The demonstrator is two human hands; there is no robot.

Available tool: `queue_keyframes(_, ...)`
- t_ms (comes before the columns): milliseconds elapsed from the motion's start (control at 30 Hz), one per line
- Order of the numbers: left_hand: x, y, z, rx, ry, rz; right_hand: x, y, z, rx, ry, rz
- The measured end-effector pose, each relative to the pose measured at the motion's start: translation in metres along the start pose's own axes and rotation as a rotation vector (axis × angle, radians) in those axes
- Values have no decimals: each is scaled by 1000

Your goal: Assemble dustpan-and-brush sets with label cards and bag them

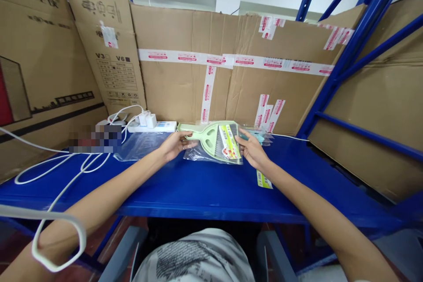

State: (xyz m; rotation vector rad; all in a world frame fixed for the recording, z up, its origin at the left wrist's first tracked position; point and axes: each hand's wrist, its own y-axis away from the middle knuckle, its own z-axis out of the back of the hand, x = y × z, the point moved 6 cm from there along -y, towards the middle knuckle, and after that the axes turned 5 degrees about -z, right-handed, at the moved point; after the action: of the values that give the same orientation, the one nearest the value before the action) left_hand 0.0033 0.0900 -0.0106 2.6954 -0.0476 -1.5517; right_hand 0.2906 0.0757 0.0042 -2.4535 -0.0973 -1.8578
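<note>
A light green dustpan and brush set (209,139) in a clear plastic bag is held up slightly tilted over the blue table, its handle to the left. My left hand (176,144) is closed around the handle end, thumb on top. On the other side, my right hand (251,147) pinches the bag's right edge beside a yellow and white label card (230,142). Behind my right hand lie teal packaged pieces (257,135), partly hidden. Another yellow label card (264,179) lies on the table under my right wrist.
A white power strip (167,126) with plugged-in adapters stands at the back left, and white cables (82,165) loop across the left side. Flat clear plastic bags (139,144) lie near it. Cardboard panels (178,92) wall the back of the blue table (198,198); blue metal posts (330,81) rise at right.
</note>
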Motion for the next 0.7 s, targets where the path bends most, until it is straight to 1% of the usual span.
queue_keyframes(100, -4, 1, 1, -18, -1, 3, 6, -1, 4, -6, -4, 26)
queue_keyframes(267, -12, 1, 3, -39, -9, -5, 15, 1, 9, -93, 11, 28)
queue_keyframes(367, -11, 3, 1, -19, -20, 33, 19, 5, 9, -123, 32, 102)
queue_keyframes(433, -9, 4, -1, 4, -15, 53, 22, 8, 6, -111, 82, 184)
queue_keyframes(533, -7, 5, -3, 34, -5, 48, 24, 11, 3, -65, 159, 285)
queue_keyframes(633, -7, 5, -4, 48, -4, 19, 21, 8, 1, -17, 256, 295)
queue_keyframes(700, -6, 4, -4, 57, -10, 9, 18, 5, -1, 42, 349, 284)
